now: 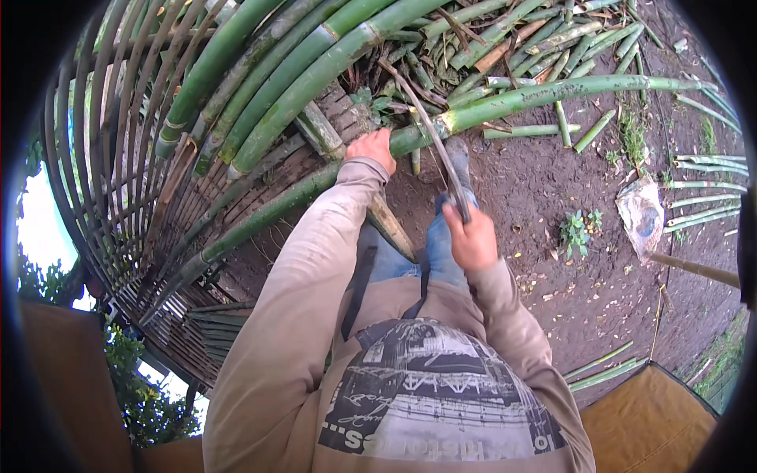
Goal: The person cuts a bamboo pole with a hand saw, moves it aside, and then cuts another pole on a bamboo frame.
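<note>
- Left hand [371,148] — grip wrapped around a long green bamboo pole [505,101], fingers closed over the stem near a pale joint ring; the arm reaches forward in a tan sleeve [307,260].
- Bamboo pole — lies slantwise across the view, from the lower left by the woven frame up to the right over bare ground; the held spot sits about midway along it, directly under the left grip.
- Right hand [471,236] — grip clenched on the handle of a long knife [430,130], knuckles toward the camera, held in front of the body, near the left hand but apart from it.
- Long knife — thin dark blade runs up and to the left from the right grip, crossing over the pole just to the right of the left hand; whether the edge touches the stem cannot be told.
- Stack of thick green bamboo stems [284,71] — piled at upper left, leaning over the pole.
- Heap of short cut bamboo pieces [536,39] — top of the view, behind the pole.
- Woven bamboo frame [118,134] — curved slats, left side.
- Dirt ground [552,205] — dark and damp, with a small green weed [576,232] and a crumpled plastic bag [640,217] to the right.
- Blue jeans [441,252] and one shoe [457,154] — seen below the hands.
</note>
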`<act>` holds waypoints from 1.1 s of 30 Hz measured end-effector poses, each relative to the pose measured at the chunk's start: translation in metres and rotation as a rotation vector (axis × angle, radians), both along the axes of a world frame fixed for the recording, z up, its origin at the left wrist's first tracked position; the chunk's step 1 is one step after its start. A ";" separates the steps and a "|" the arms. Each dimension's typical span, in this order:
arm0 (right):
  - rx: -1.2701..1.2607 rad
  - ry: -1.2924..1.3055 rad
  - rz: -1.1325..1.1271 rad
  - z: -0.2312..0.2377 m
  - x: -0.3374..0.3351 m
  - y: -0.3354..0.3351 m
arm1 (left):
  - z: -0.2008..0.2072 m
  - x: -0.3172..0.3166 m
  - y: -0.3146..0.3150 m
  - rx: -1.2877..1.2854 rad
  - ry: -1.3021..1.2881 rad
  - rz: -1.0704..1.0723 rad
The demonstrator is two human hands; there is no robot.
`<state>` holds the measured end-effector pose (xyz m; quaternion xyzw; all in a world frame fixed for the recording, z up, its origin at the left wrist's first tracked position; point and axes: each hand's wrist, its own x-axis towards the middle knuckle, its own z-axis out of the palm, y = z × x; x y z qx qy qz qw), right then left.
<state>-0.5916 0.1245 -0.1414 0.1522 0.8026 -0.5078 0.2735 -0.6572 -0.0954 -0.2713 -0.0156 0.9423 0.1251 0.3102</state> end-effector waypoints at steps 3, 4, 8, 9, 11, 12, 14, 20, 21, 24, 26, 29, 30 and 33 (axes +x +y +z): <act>0.025 -0.236 0.087 0.070 0.032 0.050 | -0.006 0.014 0.000 -0.031 0.039 -0.002; 0.046 -0.238 0.072 0.071 0.029 0.049 | -0.007 0.015 -0.003 0.001 0.116 0.002; 0.130 -0.138 0.223 -0.026 -0.015 -0.007 | -0.006 0.019 0.001 0.027 0.359 -0.029; 0.139 -0.189 0.204 -0.066 -0.041 -0.023 | -0.006 0.019 0.004 0.027 0.367 -0.030; 0.200 -0.258 0.196 -0.117 -0.055 -0.030 | -0.001 0.027 0.007 0.044 0.365 -0.045; 0.209 -0.188 0.156 -0.120 -0.038 -0.025 | -0.005 0.014 0.005 0.051 0.409 -0.034; 0.179 -0.213 0.106 -0.132 -0.005 0.015 | -0.007 0.015 0.005 0.012 0.364 -0.024; 0.265 -0.258 0.186 -0.099 0.032 0.042 | 0.010 0.019 -0.009 0.087 0.291 0.017; 0.288 -0.271 0.193 -0.103 0.035 0.044 | 0.004 0.019 -0.008 0.085 0.279 0.025; 0.335 -0.191 0.229 -0.124 0.033 0.039 | 0.001 0.013 -0.008 0.117 0.340 0.007; 0.288 -0.229 0.204 -0.118 0.023 0.025 | 0.009 0.010 -0.017 0.134 0.163 0.071; 0.226 -0.116 0.177 -0.114 0.017 0.033 | 0.032 -0.009 -0.020 0.209 -0.228 -0.034; 0.212 -0.080 0.170 -0.107 0.011 0.032 | 0.034 0.002 -0.028 0.240 -0.229 0.000; 0.163 -0.160 0.160 -0.122 0.008 0.046 | 0.069 0.043 -0.038 0.195 -0.381 -0.075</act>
